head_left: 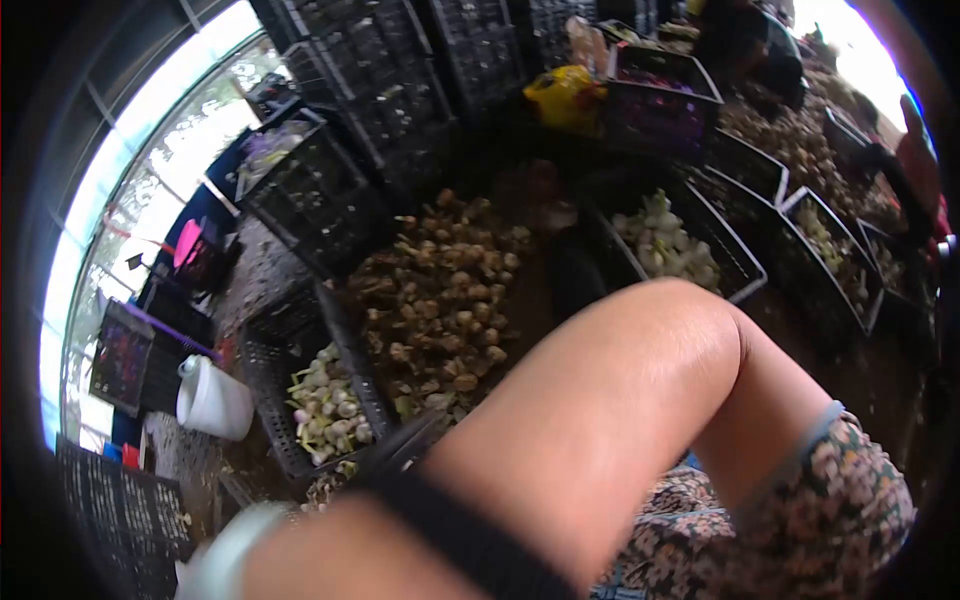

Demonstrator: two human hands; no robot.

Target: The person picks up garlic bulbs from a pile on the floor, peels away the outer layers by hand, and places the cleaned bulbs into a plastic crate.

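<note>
My bent right arm (610,375) fills the foreground, with a floral sleeve (830,490) at its upper end. A black strap (460,535) wraps the blurred forearm. At the forearm's lower-left end shows a pale, smeared cuff or glove (235,560); no fingers of that hand can be seen. My left hand is out of view. Beyond the arm lies a heap of brownish garlic bulbs (455,285). Left of the heap, a black crate (270,355) holds whiter garlic bulbs (330,410). Another crate (735,250) with pale garlic (665,240) stands past my elbow.
Tall stacks of black crates (385,75) rise at the back. A white bucket (215,400) stands at left. A yellow bag (565,95) lies beside a dark crate (660,115). Far right are more crates (825,260), garlic (790,140) and people (750,50).
</note>
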